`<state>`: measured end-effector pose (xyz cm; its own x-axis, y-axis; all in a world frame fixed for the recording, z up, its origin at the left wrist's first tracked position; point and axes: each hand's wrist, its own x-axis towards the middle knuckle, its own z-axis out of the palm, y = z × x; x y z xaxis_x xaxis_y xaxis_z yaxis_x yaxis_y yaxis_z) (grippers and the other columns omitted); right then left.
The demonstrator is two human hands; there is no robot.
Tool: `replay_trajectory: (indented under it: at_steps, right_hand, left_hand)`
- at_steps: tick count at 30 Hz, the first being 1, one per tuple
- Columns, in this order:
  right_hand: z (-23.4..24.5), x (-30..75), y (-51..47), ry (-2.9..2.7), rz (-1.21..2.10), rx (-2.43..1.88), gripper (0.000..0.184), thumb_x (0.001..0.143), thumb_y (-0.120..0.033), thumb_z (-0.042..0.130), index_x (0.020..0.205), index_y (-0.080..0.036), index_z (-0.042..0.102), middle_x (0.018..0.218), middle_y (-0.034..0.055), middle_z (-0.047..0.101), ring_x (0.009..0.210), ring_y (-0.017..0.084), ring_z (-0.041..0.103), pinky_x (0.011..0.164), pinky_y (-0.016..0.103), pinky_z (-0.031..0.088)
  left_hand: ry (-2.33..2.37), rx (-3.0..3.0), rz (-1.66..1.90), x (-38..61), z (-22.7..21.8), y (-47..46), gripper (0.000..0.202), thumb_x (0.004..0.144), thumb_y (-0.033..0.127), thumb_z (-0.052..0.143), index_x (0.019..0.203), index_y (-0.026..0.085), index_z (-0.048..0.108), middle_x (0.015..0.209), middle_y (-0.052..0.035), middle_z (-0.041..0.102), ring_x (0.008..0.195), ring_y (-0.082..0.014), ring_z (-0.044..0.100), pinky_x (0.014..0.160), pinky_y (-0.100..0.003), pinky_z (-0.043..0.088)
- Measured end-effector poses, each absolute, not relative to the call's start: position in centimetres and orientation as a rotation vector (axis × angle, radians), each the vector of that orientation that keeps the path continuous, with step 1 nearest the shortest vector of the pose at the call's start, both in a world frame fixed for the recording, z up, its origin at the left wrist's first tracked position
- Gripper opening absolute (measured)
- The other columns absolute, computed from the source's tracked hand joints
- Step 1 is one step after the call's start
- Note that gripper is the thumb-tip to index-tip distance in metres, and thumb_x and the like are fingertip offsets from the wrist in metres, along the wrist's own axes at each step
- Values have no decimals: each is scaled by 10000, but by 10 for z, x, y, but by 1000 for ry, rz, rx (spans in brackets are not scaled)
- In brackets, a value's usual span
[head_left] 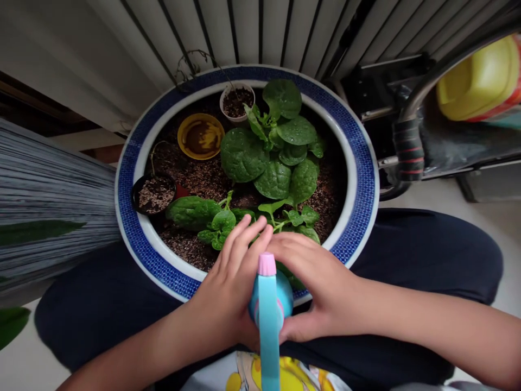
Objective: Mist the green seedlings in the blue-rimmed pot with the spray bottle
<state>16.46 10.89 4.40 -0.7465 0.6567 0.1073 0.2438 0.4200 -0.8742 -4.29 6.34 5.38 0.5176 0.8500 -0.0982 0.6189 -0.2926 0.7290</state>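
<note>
Between my two hands stands a blue spray bottle [268,320] with a pink nozzle, seen from above at the near rim of a large round pot. My left hand [232,277] lies along the bottle's left side, its fingers stretched forward over the leaves. From the right, my right hand [313,282] curves around the bottle, thumb at the near side and fingertips meeting those of the left. Much of the bottle's body is hidden by the hands and the spray head. Just ahead grow small green plants [223,222] and a larger leafy plant [277,146] with wet leaves.
The blue-and-white pot [362,168] holds dark soil, a yellow dish [201,137], a white cup of soil [237,101] and a small black pot [153,194]. Slatted panels [248,32] rise behind. At right are a metal frame with a black grip [408,149] and a yellow container [478,81].
</note>
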Motion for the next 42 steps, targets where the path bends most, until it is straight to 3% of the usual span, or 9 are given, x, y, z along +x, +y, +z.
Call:
replay_trajectory:
  at_steps: [3, 6, 11, 15, 21, 24, 29, 33, 42]
  right_hand:
    - [45, 165, 110, -2230, 1188, -778, 699, 693, -560, 780, 1204, -145, 543, 1140, 139, 669, 1078, 288, 617, 939, 436, 487]
    - [44, 164, 107, -2181, 1156, -767, 604, 695, -517, 783, 1127, -160, 560, 1027, 104, 693, 958, 252, 642, 863, 397, 494]
    - [41, 162, 100, -2176, 1206, -726, 511, 802, -530, 688, 1130, -156, 569, 940, 84, 697, 853, 220, 637, 774, 356, 480]
    - [39, 162, 103, -2193, 1224, -701, 534, 844, -577, 636, 1162, -154, 563, 967, 92, 699, 885, 229, 643, 800, 374, 480]
    - [40, 161, 110, -2200, 1227, -777, 713, 676, -584, 786, 1196, -159, 549, 1134, 138, 667, 1070, 295, 620, 942, 451, 499]
    - [41, 160, 108, -2149, 1220, -753, 644, 721, -541, 773, 1195, -164, 555, 1106, 123, 686, 1077, 281, 637, 969, 434, 509]
    - [39, 160, 102, -2108, 1232, -701, 555, 848, -477, 671, 1273, -153, 519, 1089, 120, 706, 1067, 255, 669, 989, 407, 515]
    - [39, 159, 100, -2088, 1304, -692, 518, 889, -439, 631, 1302, -156, 497, 1119, 126, 697, 1074, 245, 668, 995, 401, 512]
    - [43, 160, 101, -2037, 1293, -903, 594, 675, -464, 765, 1151, -188, 542, 1087, 102, 680, 993, 262, 669, 876, 393, 533]
  left_hand:
    - [1121, 1938, 451, -43, 52, 68, 1144, 642, 577, 796, 1529, 206, 175, 1511, -178, 366, 1485, -402, 201, 1194, -593, 257]
    - [1169, 1868, 514, -42, 48, 71, 998, 566, 575, 853, 1378, 233, 385, 1380, -144, 514, 1369, -384, 419, 1134, -550, 367]
    - [1198, 1735, 652, -38, 36, 68, 861, 452, 686, 847, 1109, 229, 531, 1078, -77, 625, 1048, -329, 612, 957, -516, 486]
    - [1175, 1728, 688, -39, 33, 67, 879, 467, 711, 833, 1140, 237, 523, 1057, -67, 606, 1040, -320, 601, 965, -522, 478]
    - [1139, 1874, 544, -43, 41, 73, 1227, 486, 643, 871, 1478, 246, 269, 1503, -160, 393, 1438, -408, 299, 1186, -604, 230]
    - [1147, 1909, 554, -43, 42, 75, 1100, 501, 673, 848, 1405, 247, 389, 1411, -139, 529, 1419, -402, 361, 1202, -619, 138]
    - [1178, 1928, 680, -42, 39, 76, 910, 538, 709, 804, 1258, 223, 535, 1172, -102, 690, 1248, -375, 569, 1160, -576, 242]
    - [1189, 1966, 644, -42, 39, 76, 853, 539, 694, 808, 1211, 232, 560, 1107, -78, 711, 1198, -369, 601, 1158, -586, 220]
    - [986, 1985, 253, -55, 48, 89, 1258, 538, 588, 864, 1546, 256, 188, 1541, -156, 388, 1401, -406, 376, 1166, -607, 245]
